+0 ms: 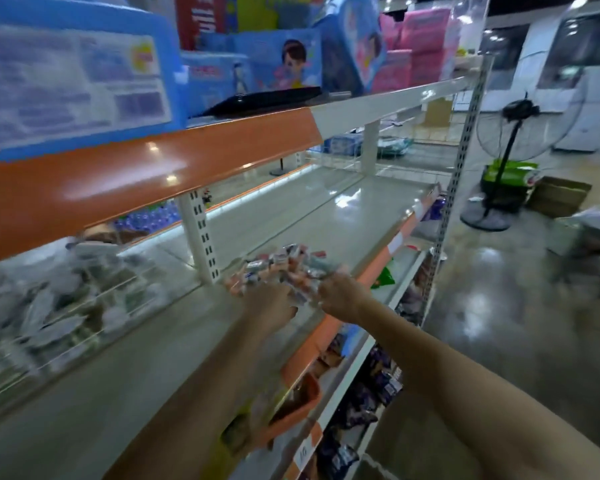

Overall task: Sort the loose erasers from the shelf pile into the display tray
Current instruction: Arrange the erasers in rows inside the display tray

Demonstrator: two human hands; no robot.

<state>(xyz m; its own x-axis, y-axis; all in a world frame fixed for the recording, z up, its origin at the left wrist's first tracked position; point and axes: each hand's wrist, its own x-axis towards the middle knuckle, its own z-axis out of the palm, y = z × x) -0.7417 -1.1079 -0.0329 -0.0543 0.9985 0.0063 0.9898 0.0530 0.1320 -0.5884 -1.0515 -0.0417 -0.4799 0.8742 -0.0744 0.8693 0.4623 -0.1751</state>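
Observation:
A pile of small wrapped erasers (284,263) lies on the pale middle shelf (326,209) near its front edge. My left hand (269,303) reaches into the near side of the pile; its fingers are hidden among the erasers. My right hand (340,294) is at the pile's right edge, fingers curled in among the erasers. Motion blur hides what either hand holds. A clear display tray (66,306) with dividers and packets stands on the same shelf at the left.
An orange-fronted shelf (146,178) with blue boxes hangs overhead. A white upright post (200,237) stands left of the pile. Lower shelves hold an orange tray (298,407) and dark packets. A standing fan (513,147) and cardboard boxes sit on the floor at the right.

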